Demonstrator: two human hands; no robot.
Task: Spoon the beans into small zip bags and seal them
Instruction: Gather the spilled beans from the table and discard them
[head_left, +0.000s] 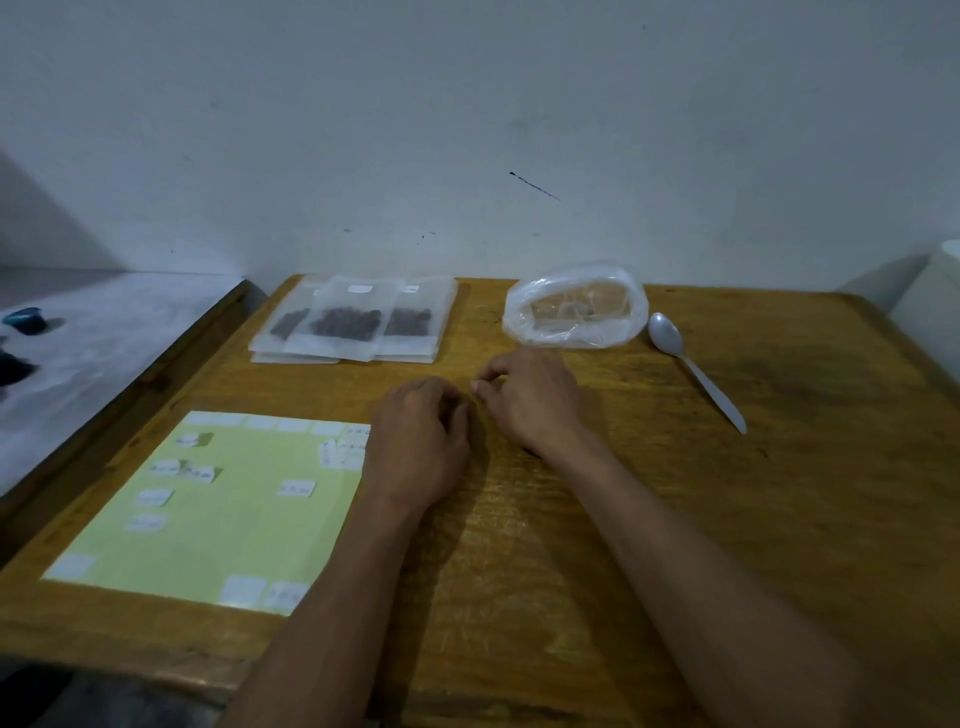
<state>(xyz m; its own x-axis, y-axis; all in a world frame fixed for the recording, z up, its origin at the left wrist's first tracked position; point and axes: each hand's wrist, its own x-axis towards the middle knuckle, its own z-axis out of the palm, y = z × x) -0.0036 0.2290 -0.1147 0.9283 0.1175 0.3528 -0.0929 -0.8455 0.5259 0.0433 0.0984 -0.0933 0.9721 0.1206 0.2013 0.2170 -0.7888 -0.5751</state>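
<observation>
Left hand (415, 441) loosely curled, right hand (530, 400) pinching something tiny, 3 filled zip bags (353, 322) beyond

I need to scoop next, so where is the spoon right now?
In the head view the spoon lies untouched on the wooden table, far right, just right of the clear plastic bag.

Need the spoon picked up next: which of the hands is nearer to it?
Right. The right hand rests on the table left of the spoon, nearer the viewer than its bowl. The left hand lies farther left, beyond the right hand.
</observation>
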